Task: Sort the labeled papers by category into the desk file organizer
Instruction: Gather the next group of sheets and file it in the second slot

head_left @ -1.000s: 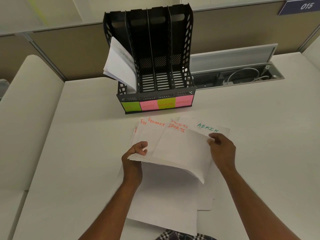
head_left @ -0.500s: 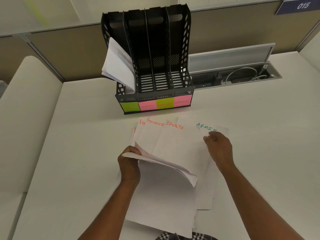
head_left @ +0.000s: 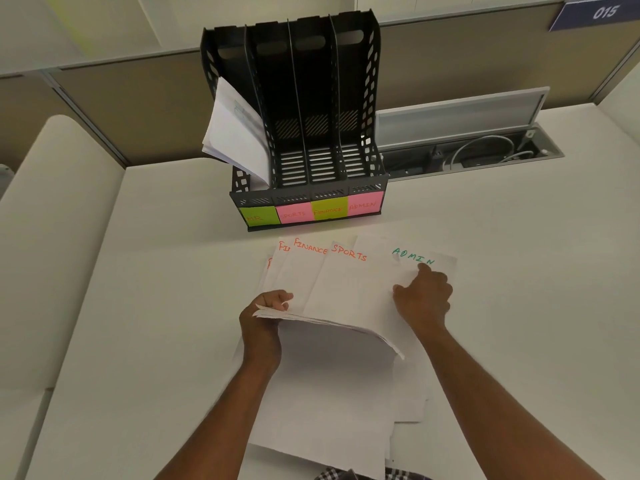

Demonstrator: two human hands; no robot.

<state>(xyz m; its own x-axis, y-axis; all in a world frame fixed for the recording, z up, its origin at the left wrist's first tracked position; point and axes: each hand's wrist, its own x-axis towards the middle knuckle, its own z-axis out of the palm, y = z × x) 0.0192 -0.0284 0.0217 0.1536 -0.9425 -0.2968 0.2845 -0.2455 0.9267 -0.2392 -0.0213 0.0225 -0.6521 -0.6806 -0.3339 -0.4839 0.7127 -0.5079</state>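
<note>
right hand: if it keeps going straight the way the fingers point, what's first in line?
The right hand points up-left along the desk, fingertips already on the ADMIN sheet. Straight on, it would likely cross that sheet's top edge and bare desk, then meet the file organizer near its pink ADMIN tag. Depth is uncertain.

Both my forearms are bare from the bottom edge of the view up to the wrist, with no sleeve showing on either. My left hand [head_left: 263,320] and right hand [head_left: 424,299] wear nothing that I can see. Below my arms a strip of my black-and-white checked garment [head_left: 349,474] shows.
</note>
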